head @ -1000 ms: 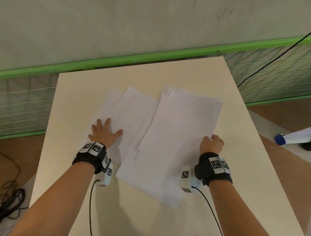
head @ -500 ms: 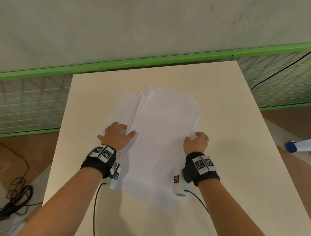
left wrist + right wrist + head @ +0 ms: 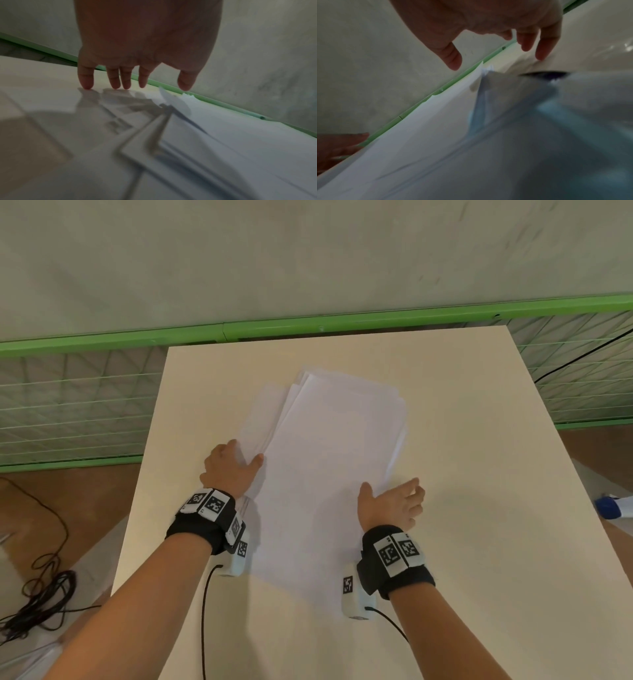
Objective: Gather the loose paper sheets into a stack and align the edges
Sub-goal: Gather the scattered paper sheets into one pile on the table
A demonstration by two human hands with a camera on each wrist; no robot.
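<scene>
Several white paper sheets [image 3: 329, 460] lie in one rough pile on the beige table [image 3: 462, 440], with edges fanned out at the far left corner. My left hand [image 3: 245, 455] rests against the pile's left edge, thumb on top. In the left wrist view its fingers [image 3: 85, 81] are straight, their tips touching the offset sheets [image 3: 223, 142]. My right hand [image 3: 390, 494] is at the pile's right edge, thumb over the paper and fingers spread beside it. In the right wrist view the right hand [image 3: 496, 58] hangs relaxed above the lifted paper edge [image 3: 436, 128], holding nothing.
A green rail [image 3: 308, 325] and wire mesh run behind the table's far edge. Black cables [image 3: 37, 594] lie on the floor at the left. A white object with a blue cap [image 3: 613, 505] lies beyond the table's right edge. Wrist-camera cords [image 3: 205, 611] trail over the near table.
Both hands moved inward and pushed the two spread groups of sheets into one narrower pile. The right hand, curled at the paper's edge earlier, now has its fingers spread.
</scene>
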